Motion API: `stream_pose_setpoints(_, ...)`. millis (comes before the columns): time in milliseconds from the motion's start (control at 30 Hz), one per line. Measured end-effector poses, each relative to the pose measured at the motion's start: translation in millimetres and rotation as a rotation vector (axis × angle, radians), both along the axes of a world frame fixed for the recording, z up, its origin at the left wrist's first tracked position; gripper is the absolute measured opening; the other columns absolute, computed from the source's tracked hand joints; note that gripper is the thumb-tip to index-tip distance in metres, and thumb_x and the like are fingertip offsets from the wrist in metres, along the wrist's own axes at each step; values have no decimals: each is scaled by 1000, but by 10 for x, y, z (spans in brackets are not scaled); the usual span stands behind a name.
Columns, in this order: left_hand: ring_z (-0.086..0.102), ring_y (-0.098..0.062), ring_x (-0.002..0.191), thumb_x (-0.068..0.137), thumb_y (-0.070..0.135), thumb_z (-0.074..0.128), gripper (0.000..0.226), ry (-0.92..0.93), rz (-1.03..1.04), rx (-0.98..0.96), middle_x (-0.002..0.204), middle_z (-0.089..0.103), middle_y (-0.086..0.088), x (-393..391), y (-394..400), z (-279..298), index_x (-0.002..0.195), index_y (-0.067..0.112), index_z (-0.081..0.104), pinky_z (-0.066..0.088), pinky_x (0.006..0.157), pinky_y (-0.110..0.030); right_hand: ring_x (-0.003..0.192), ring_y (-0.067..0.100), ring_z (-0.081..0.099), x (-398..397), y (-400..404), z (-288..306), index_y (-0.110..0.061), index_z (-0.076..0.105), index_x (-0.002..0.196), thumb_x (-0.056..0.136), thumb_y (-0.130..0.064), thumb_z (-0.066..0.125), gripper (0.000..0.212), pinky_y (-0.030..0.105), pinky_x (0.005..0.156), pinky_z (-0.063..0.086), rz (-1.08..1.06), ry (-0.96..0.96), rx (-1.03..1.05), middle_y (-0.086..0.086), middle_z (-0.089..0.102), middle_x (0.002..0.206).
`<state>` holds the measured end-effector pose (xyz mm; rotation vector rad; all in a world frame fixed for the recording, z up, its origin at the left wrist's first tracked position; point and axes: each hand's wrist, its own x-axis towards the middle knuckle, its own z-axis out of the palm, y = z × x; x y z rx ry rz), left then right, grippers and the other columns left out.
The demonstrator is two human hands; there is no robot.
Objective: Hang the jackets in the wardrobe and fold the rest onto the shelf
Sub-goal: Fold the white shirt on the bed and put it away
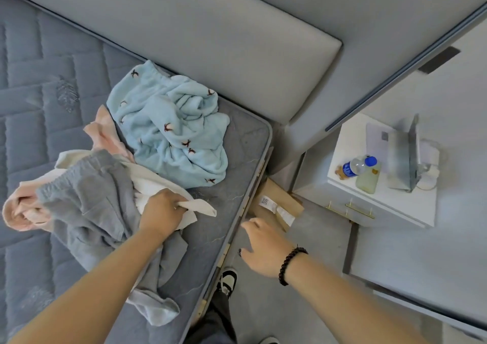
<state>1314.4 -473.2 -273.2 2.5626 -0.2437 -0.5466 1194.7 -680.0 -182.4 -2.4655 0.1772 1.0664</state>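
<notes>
My left hand (162, 209) pinches the cream garment (184, 208) near the mattress (232, 175) edge — right hand (263, 246) hangs relaxed, fingers loose, past it.

Left hand (162, 212) grip: fingertips buried in white garment (158, 183), most of it hidden under grey garment (89, 204). Pink garment (21, 212) beyond the grip mostly covered. Bottle (355, 165) label illegible.

Soft, even, cool light fills the room, with no hard shadows and no glare. The wide lens bends straight lines toward the edges. Detail is slightly smeared throughout, most at the far right and corners.
</notes>
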Motion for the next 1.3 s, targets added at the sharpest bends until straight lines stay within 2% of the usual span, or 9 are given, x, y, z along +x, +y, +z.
stream_pose_setpoints(167, 53, -3, 62, 76, 8, 78, 18, -38, 150, -378, 75, 62, 15, 132, -397, 866, 85, 24, 77, 37, 60, -7, 134, 19, 36, 19, -182, 348, -20, 17, 150, 95, -34, 52, 67, 31, 107, 37, -227, -171, 112, 3, 25, 154)
stream_pose_setpoints(267, 55, -1, 59, 77, 5, 77, 24, 233, 229, -720, 69, 69, 10, 226, -594, 1407, 76, 30, 78, 45, 61, -14, 137, 13, 33, 116, -294, 624, -28, 10, 151, 90, -38, 60, 80, 25, 107, 31, -380, -306, 191, -3, 21, 156)
stream_pose_setpoints(367, 60, -11, 67, 81, 5, 73, 13, 454, 211, -886, 77, 71, -6, 276, -782, 1923, 81, 16, 79, 49, 64, -22, 137, 9, 32, 238, -429, 953, -34, 10, 149, 85, -40, 65, 85, 25, 108, 31, -485, -457, 236, -9, 24, 153)
stream_pose_setpoints(567, 41, -4, 48, 70, 17, 68, 4, 620, 117, -1189, 61, 53, 3, 276, -1144, 2928, 66, 19, 70, 37, 48, -13, 125, 8, 43, 273, -590, 1500, -36, 16, 148, 80, -37, 72, 88, 18, 90, 38, -635, -546, 387, -9, 33, 146)
stream_pose_setpoints(700, 33, -2, 44, 70, 26, 69, 16, 645, 12, -1239, 61, 45, 7, 126, -1514, 3504, 70, 20, 54, 33, 46, -12, 118, -5, 40, 114, -595, 1785, -42, 23, 143, 75, -39, 70, 82, 10, 88, 36, -615, -619, 375, -18, 34, 141)
stream_pose_setpoints(800, 34, -2, 43, 72, 29, 67, 17, 703, -106, -1253, 60, 46, 9, -73, -1835, 3810, 76, 20, 54, 34, 45, -13, 95, -24, 45, -69, -670, 1987, -68, 38, 102, 74, -36, 66, 51, -5, 70, 37, -651, -713, 404, -41, 46, 106)
stream_pose_setpoints(933, 41, -2, 43, 80, 28, 63, 13, 787, -246, -1301, 59, 49, 8, -389, -2235, 4115, 84, 18, 55, 36, 44, -14, 66, -2, 50, -394, -974, 2097, -33, 47, 80, 85, -29, 63, 17, 16, 56, 41, -785, -782, 268, -13, 49, 80)
stream_pose_setpoints(1033, 43, -4, 44, 95, 22, 55, 9, 740, -344, -1287, 60, 49, 7, -590, -2491, 4225, 92, 14, 54, 38, 47, -15, 46, 1, 35, -735, -1213, 2124, -21, 37, 63, 95, -16, 51, 35, 16, 51, 29, -916, -835, 209, -8, 38, 58)
stream_pose_setpoints(1300, 53, -6, 46, 97, 16, 54, 14, 760, -381, -1274, 62, 57, 5, -1161, -3006, 4284, 84, 15, 49, 44, 48, -14, 52, 2, 34, -1871, -1625, 2372, -14, 48, 73, 97, -9, 45, 25, 14, 49, 31, -1188, -988, 86, -7, 43, 63)
